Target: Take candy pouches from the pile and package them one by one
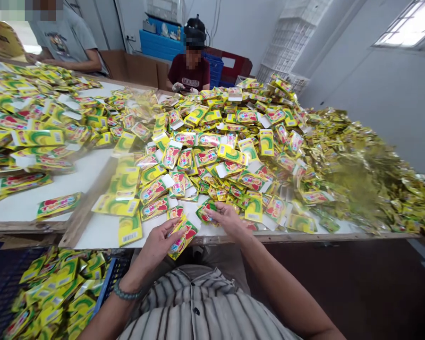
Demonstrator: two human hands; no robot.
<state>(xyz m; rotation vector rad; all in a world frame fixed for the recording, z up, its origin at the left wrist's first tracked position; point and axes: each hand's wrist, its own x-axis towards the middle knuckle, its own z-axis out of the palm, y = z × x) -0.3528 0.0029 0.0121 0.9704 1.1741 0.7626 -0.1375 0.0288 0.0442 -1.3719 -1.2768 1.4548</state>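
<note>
My left hand (156,249) is closed on a small yellow cardboard box (184,240) with red and green print, tilted over the table's front edge. My right hand (231,221) pinches a small shiny green and red sachet (206,211) just above and to the right of that box. Heaped right beyond both hands are many similar boxes (205,156), some with white end flaps standing out. Loose small sachets (221,192) lie among the nearest of them.
A large mound of shiny sachets (361,174) covers the table's right side. More boxes (38,137) spread leftward past a wooden strip (92,198). Below left, a blue crate (106,285) holds several boxes. Two people work across the table, one in a dark red shirt (189,71).
</note>
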